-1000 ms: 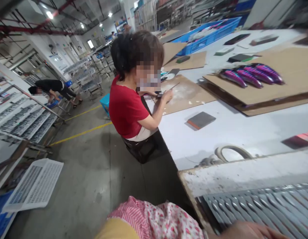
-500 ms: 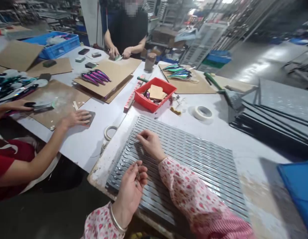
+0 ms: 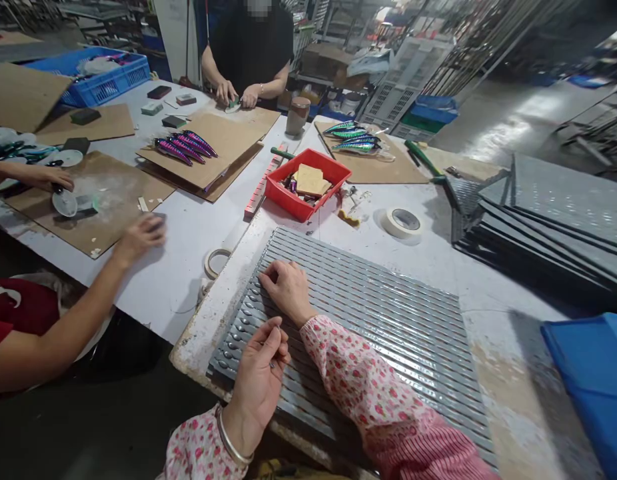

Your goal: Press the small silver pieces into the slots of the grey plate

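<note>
A grey ridged panel (image 3: 388, 320) with long parallel slots lies at the table corner before me. Small shiny spoon-shaped pieces (image 3: 237, 337) sit in a row along its left end. My right hand (image 3: 287, 288) is over that end, thumb and fingers pinched together close to the row; whatever is between the fingertips is hidden. Nearer to me, my left hand (image 3: 258, 373) is turned palm up above the panel's front left part. Its fingers are curled, with thumb and forefinger pressed together, and tiny bits too small to name show among them.
A red tray (image 3: 308, 183) with sponges and small parts stands beyond the panel, near tape rolls (image 3: 402, 222) (image 3: 217, 263). Stacked grey panels (image 3: 553, 227) and a blue bin (image 3: 588, 373) are at right. A co-worker's hand (image 3: 141, 239) works at left; another person (image 3: 253, 53) stands across the table.
My right hand has shifted slightly left along the panel's end, and my left hand's thumb and forefinger have come together. The co-worker at left has lifted a disc-like piece and moved the other hand.
</note>
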`<state>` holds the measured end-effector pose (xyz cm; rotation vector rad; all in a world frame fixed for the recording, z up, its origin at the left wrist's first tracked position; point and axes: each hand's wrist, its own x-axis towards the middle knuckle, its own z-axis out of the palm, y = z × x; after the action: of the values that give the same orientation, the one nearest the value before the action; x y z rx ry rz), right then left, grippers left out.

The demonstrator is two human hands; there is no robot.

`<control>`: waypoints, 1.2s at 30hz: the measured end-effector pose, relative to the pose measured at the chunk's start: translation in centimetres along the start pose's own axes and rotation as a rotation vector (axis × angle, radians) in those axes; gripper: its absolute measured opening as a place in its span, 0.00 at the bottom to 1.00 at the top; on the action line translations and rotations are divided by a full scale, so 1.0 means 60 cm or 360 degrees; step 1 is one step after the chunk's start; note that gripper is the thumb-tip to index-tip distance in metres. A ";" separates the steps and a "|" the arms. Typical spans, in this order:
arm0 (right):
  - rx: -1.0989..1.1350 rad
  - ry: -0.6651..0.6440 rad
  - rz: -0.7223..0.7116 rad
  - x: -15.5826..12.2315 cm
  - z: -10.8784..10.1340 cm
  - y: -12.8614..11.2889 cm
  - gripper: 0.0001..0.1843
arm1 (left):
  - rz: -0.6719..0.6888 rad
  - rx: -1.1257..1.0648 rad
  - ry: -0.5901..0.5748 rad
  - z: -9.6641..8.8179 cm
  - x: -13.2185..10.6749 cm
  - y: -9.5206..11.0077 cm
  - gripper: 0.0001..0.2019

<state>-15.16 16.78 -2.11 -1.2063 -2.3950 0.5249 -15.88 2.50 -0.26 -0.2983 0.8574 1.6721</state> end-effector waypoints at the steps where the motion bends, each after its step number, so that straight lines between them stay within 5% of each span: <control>1: 0.0063 -0.0003 0.0013 0.000 -0.004 0.001 0.08 | 0.0003 -0.0023 0.0006 0.001 0.000 0.001 0.10; 4: 0.0498 -0.0106 0.0004 -0.005 -0.032 0.009 0.07 | 0.0001 -0.0112 0.0030 0.003 0.000 0.003 0.08; 8: 0.1123 -0.0719 -0.0235 -0.027 -0.090 0.016 0.09 | -0.0028 -0.0182 0.0021 0.005 0.001 0.006 0.07; 10: 0.1206 -0.0912 -0.0347 -0.038 -0.110 0.016 0.11 | -0.0026 -0.0180 0.0009 0.005 0.001 0.006 0.06; 18: 0.1141 -0.1047 -0.0449 -0.040 -0.110 0.017 0.14 | 0.0000 -0.0161 0.0047 0.006 0.000 0.004 0.03; 20: 0.1153 -0.0935 -0.0386 -0.030 -0.099 0.018 0.13 | 0.0025 -0.0179 0.0108 0.010 0.000 0.007 0.04; 26: 0.0776 -0.0075 0.0126 0.013 -0.032 0.020 0.10 | -0.0045 -0.0137 0.0127 0.015 -0.005 0.013 0.09; 36: -0.0146 0.0064 -0.0057 0.009 -0.005 0.015 0.11 | -0.0118 -0.0134 0.0169 0.012 -0.004 0.013 0.08</control>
<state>-14.70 17.77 -2.25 -1.1979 -2.4250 0.3801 -16.32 2.78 0.69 -0.4749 0.8453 1.6374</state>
